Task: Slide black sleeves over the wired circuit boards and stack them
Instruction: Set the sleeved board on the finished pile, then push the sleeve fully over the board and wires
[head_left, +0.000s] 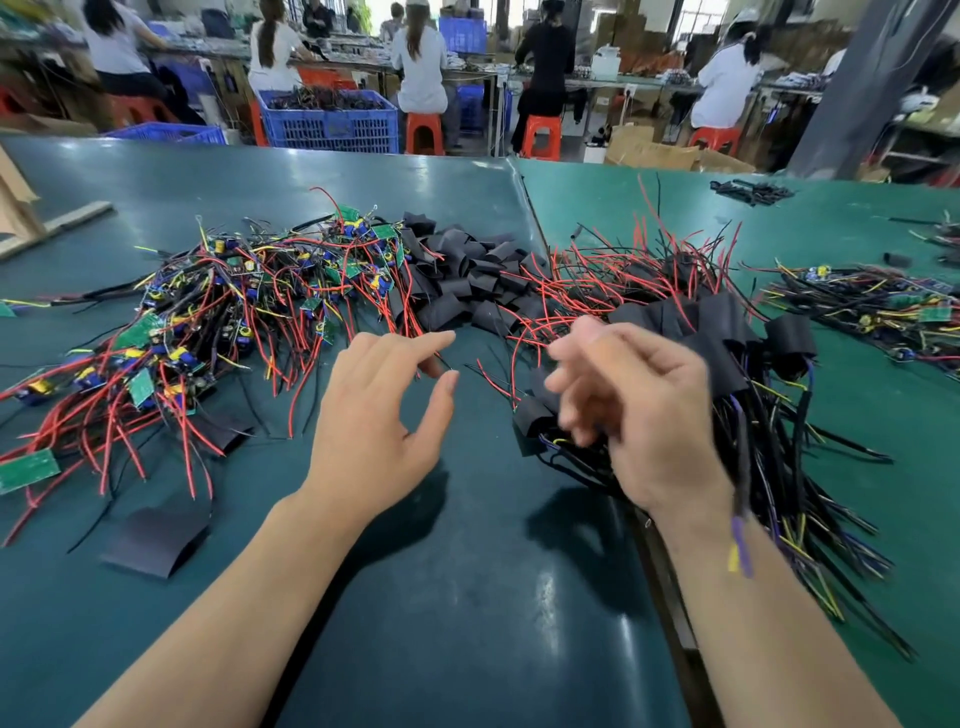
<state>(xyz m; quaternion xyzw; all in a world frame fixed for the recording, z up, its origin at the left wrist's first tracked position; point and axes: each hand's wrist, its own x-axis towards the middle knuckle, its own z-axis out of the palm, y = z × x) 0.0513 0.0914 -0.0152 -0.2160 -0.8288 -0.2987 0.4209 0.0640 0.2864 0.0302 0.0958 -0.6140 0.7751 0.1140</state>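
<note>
A dark green table (467, 597) filled the view, meeting a lighter green table (857, 415) at three o'clock. At nine o'clock a wooden frame (31, 218) rested on the surface. Toward twelve o'clock a blue crate (332, 127) (loaded with dark cables) stood on the floor beside orange stools (426, 132), where seated workers (423, 62) faced benches; cardboard boxes (654, 153) lay at one o'clock
</note>
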